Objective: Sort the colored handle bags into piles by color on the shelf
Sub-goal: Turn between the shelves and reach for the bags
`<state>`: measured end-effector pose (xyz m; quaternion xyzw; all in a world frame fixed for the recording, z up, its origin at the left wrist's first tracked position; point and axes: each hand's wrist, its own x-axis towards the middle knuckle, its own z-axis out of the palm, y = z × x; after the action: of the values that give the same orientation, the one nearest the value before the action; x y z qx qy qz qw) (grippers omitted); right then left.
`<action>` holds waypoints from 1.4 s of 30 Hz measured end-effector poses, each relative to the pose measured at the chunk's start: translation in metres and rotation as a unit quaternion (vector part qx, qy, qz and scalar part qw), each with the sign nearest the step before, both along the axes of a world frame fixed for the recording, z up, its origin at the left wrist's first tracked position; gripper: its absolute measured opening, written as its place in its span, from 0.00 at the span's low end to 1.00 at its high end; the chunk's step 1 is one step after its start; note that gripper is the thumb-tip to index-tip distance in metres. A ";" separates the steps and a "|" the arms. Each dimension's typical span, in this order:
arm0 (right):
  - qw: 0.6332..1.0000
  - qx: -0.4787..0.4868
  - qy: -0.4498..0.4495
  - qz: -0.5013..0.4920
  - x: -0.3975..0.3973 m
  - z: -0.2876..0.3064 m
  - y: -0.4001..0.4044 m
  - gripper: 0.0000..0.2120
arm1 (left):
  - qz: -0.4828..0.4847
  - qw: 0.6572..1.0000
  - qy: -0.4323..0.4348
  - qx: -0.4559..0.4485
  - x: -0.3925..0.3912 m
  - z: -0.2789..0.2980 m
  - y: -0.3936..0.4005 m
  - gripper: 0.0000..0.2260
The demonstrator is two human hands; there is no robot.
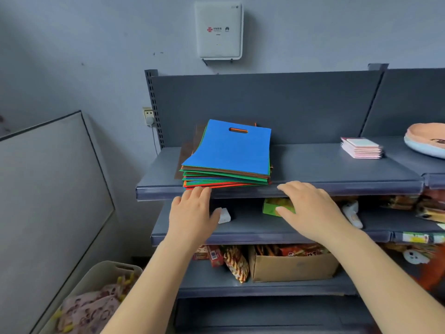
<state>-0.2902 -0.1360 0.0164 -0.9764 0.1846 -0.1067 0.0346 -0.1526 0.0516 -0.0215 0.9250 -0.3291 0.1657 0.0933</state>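
A mixed stack of flat handle bags lies on the left part of the top shelf. A blue bag with a slot handle is on top; green, brown, red and orange edges show beneath it. A brown bag pokes out at the stack's back left. My left hand is open, fingers straight, with its fingertips at the shelf's front lip just under the stack's left corner. My right hand is open too, fingers spread, hovering at the lip near the stack's right corner. Neither hand holds anything.
A pile of pink and white packets and a round peach cushion sit on the right of the top shelf. Lower shelves hold a green box, snack packs and a cardboard box. A white basket stands at the lower left.
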 end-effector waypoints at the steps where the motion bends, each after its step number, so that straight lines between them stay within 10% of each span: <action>1: 1.000 0.012 -0.005 0.002 0.010 -0.002 -0.008 0.25 | 0.004 1.000 0.001 0.001 0.011 0.000 -0.006 0.21; 17: 0.979 0.187 -0.075 -0.012 0.153 -0.034 -0.119 0.19 | 0.092 0.995 0.023 -0.043 0.137 -0.007 -0.086 0.20; 33: 0.909 0.339 -0.223 -0.093 0.188 -0.039 -0.170 0.07 | -0.046 0.992 0.108 -0.041 0.168 -0.004 -0.123 0.21; 42: 0.863 0.405 -0.253 -0.164 0.179 -0.048 -0.193 0.07 | 0.131 0.973 0.163 -0.097 0.205 0.000 -0.093 0.19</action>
<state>-0.1114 -0.3294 -0.0312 -0.7713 0.3538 -0.2703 0.4549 0.0525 -0.0415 -0.0211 0.9611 -0.1673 0.0544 0.2130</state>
